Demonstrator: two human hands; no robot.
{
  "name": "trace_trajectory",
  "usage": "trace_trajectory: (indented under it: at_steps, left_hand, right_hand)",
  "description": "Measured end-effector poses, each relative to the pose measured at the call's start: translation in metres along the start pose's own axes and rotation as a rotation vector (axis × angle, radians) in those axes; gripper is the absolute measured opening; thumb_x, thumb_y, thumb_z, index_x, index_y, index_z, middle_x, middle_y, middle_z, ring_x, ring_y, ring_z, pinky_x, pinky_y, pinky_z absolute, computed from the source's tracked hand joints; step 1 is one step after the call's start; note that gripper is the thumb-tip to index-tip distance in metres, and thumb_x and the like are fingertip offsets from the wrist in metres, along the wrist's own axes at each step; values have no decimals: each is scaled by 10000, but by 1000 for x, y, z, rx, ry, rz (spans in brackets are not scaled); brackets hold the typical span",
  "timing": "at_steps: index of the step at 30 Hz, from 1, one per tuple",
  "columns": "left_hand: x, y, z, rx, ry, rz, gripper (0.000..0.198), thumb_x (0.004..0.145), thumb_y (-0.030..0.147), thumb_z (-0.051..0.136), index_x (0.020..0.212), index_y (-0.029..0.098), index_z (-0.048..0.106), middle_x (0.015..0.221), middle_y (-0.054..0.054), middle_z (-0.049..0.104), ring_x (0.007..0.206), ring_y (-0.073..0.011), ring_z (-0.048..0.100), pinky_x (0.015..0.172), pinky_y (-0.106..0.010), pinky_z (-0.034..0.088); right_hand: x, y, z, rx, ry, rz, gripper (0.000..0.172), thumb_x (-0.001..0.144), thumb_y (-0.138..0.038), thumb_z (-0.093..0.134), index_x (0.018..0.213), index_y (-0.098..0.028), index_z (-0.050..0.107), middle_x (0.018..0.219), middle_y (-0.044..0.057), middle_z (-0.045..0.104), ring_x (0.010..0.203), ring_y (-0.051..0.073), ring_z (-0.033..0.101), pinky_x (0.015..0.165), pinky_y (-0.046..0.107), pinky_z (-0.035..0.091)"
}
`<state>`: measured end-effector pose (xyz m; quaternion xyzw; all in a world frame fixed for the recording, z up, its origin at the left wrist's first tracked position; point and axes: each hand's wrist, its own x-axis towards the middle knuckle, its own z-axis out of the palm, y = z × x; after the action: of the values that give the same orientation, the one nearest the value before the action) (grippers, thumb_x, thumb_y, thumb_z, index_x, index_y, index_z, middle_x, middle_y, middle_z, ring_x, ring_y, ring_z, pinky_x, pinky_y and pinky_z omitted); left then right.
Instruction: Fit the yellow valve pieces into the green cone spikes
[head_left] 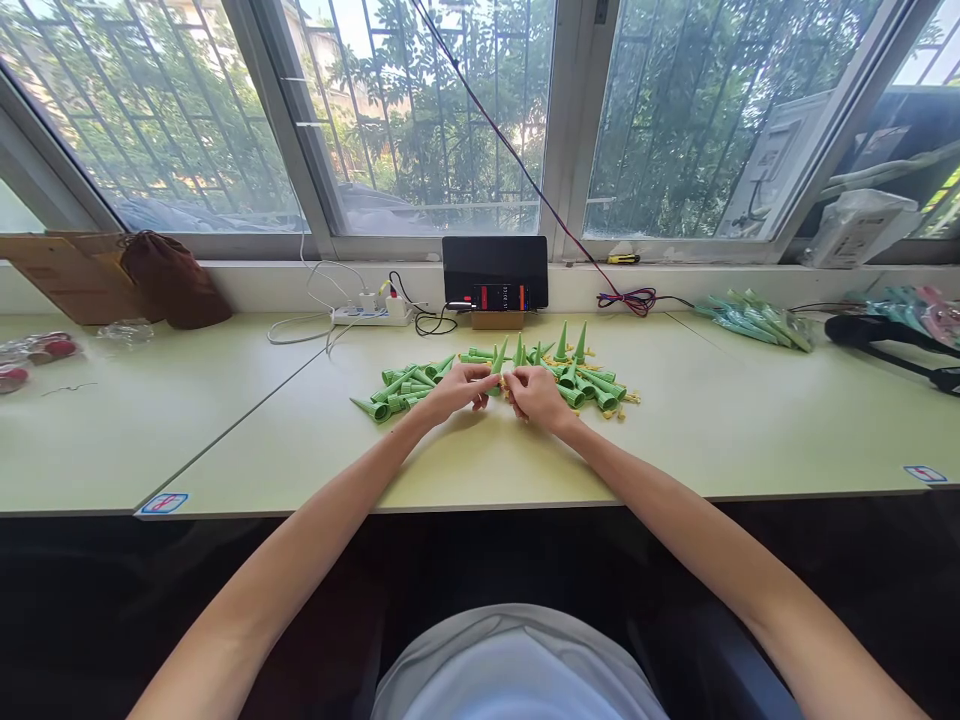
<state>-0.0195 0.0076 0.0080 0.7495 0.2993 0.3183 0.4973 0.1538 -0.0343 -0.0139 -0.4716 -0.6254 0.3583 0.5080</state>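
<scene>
shirt: pale grey cloth [517, 670] at the near edge, between the person's two bare forearms, which reach to the far side of the near table edge.
left hand: the person's left hand [459, 388] grasps a green cone [498, 360] between thumb and fingers, its tip pointing up, above the middle of the table.
right hand: the person's right hand [538, 396] is just beside it, fingers bent and fingertips drawn together next to the cone; whether they pinch a small piece is too small to tell.
left pile: green cones [405, 387] lie on their sides left of the left hand, tips in various directions.
right pile: more cones [600, 383] lie to the right and far side of the right hand, a few standing upright, with small yellow pieces [631, 397] scattered among and beside them.
table: pale yellow-green top [750, 430], a seam running across its left part.
screens: a lit phone [511, 298] on a brown stand [496, 321], before a dark tablet [495, 258], beyond the cones.
far left: a white power strip [371, 316], and a dark brown bag [176, 280] against a cardboard box [82, 280].
far right: bagged green items [757, 322] near a black strap [889, 348].
</scene>
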Motion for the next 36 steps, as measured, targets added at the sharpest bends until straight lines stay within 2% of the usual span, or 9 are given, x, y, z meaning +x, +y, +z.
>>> trace_trajectory:
  at_steps: [4, 7, 15, 23, 29, 36]
  left_hand:
    - [1, -1, -2, -5, 40, -22, 433, 785, 551, 707, 709, 141, 590, 579, 29, 481, 494, -87, 512, 468, -221, 411]
    - [2, -3, -4, -13, 58, -49, 427, 788, 544, 706, 706, 143, 584, 579, 32, 476, 490, -86, 509, 469, -223, 413]
    - [1, -3, -4, -60, 38, -62, 412, 794, 521, 704, 705, 136, 590, 623, 24, 493, 497, -83, 512, 474, -231, 400]
    - [2, 0, -3, -92, 34, -59, 400, 785, 510, 713, 717, 125, 628, 659, 2, 551, 495, -82, 509, 478, -240, 395]
    - [0, 1, -2, -81, 9, -66, 401, 801, 501, 700, 752, 105, 666, 759, -44, 616, 506, -74, 507, 490, -238, 400]
    - [-1, 1, -3, -82, -27, -48, 378, 826, 482, 683, 744, 115, 656, 748, -28, 596, 512, -70, 492, 500, -238, 402]
  right_hand:
    - [-3, -6, -1, -327, 64, -182, 205, 915, -245, 543, 726, -179, 582, 543, -14, 588, 469, 125, 537, 548, 244, 412]
    - [-2, -5, -3, -394, 43, -232, 121, 910, -212, 560, 812, -167, 617, 631, 5, 646, 569, 141, 577, 618, 244, 416]
    - [2, 4, -3, -597, -9, -363, 193, 908, -125, 556, 721, -166, 578, 726, 29, 634, 656, 147, 525, 631, 241, 347]
    - [0, 1, -3, -605, 15, -402, 164, 922, -125, 557, 767, -179, 567, 776, 37, 632, 698, 167, 540, 656, 249, 356]
    - [2, 4, -4, -644, -48, -427, 233, 934, -104, 510, 716, -184, 520, 771, 44, 615, 700, 173, 535, 660, 254, 356]
    - [-2, 2, -4, -577, -98, -385, 257, 971, -159, 455, 722, -184, 514, 765, 45, 634, 673, 156, 542, 648, 245, 367]
